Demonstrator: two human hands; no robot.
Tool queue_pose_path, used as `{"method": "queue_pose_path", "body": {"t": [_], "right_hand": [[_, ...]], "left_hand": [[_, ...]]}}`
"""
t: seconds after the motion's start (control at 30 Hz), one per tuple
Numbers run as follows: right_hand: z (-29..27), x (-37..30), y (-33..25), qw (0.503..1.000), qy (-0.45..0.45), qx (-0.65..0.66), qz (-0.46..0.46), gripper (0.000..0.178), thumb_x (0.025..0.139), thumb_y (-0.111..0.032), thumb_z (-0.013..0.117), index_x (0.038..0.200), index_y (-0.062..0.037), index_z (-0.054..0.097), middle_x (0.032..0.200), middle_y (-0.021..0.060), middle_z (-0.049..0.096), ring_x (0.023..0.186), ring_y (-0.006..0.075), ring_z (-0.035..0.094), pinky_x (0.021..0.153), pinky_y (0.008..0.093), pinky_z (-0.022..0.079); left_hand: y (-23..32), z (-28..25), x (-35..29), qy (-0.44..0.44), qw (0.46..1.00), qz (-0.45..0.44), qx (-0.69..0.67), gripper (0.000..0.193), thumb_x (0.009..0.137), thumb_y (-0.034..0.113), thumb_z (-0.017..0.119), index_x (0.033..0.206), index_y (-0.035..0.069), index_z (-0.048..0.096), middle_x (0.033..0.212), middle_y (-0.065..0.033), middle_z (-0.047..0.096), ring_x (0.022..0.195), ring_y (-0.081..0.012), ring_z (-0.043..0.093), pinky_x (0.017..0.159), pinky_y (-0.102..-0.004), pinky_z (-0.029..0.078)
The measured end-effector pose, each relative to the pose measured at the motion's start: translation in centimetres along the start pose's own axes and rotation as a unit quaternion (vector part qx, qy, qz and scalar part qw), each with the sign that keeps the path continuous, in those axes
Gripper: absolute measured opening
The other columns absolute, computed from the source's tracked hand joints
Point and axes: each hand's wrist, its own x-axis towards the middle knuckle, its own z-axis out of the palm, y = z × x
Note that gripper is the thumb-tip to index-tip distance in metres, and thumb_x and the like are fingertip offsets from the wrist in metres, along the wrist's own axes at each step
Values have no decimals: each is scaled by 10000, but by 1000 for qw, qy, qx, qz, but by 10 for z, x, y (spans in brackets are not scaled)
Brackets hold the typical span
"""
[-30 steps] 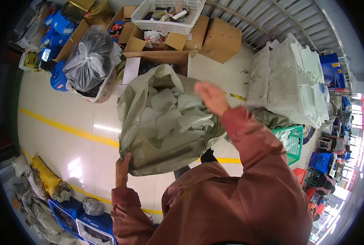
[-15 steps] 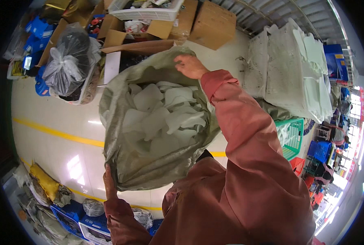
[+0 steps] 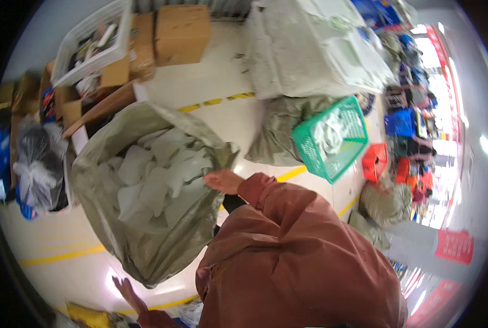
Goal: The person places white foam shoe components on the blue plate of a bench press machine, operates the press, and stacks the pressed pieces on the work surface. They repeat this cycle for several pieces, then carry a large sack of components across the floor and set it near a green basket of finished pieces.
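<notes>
A large grey-green woven sack [image 3: 162, 246] stands wide-mouthed on the floor before me. Inside lies a heap of white, thin, curved pieces [image 3: 153, 183], whose kind I cannot make out. At the sack's right rim is my right hand [image 3: 223, 181], its fingers stretched out toward the white pieces and not wrapped round anything. My left hand [image 3: 130, 295] hangs in the air just below the sack's near left edge, fingers apart, with nothing in it. Both sleeves are reddish pink.
Cardboard boxes [image 3: 182, 34] and a white crate of mixed items [image 3: 124, 33] stand at the far left. A knotted plastic bag [image 3: 39, 169] sits left of the sack. To the right are a green basket [image 3: 339, 156], a red basket [image 3: 374, 162] and a big white-wrapped stack [image 3: 304, 54].
My view has swung to the right. My right hand has moved from the sack's far rim to its right rim. My left hand has come away from the sack's near left edge.
</notes>
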Motion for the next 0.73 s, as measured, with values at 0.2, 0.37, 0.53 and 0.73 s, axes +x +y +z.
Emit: {"method": "queue_pose_path", "body": {"t": [0.2,0.37,0.53,0.73], "right_hand": [[12,-130,31,970,-5,156,184,325,1032,-199,641,1274,13,680,1171,94,752,1110,254,710,976,364,560],[5,-225,82,933,66,226,274,408,1005,-229,650,1350,-11,662,1222,158,723,1091,254,717,951,367,580],[-24,-288,178,787,109,478,374,385,985,-181,689,1361,-102,665,1180,140,738,1009,267,742,777,431,633],[-121,-359,232,682,212,621,322,462,1015,-202,697,1430,-60,552,1210,180,722,1040,355,741,830,521,642]], "left_hand": [[100,40,-33,134,962,212,107,593,1104,345,560,1602,49,435,1632,-184,450,1449,-341,478,1210,-465,361],[142,106,-71,59,955,268,115,499,1111,182,541,1574,9,470,1575,-166,531,1413,-276,521,1182,-381,394],[143,203,-112,-81,963,251,61,474,1094,137,537,1550,18,487,1492,-180,583,1373,-296,567,1146,-416,447],[198,369,-176,-219,956,192,-15,433,1084,157,585,1487,2,541,1384,-171,653,1157,-270,697,935,-387,583]]}}
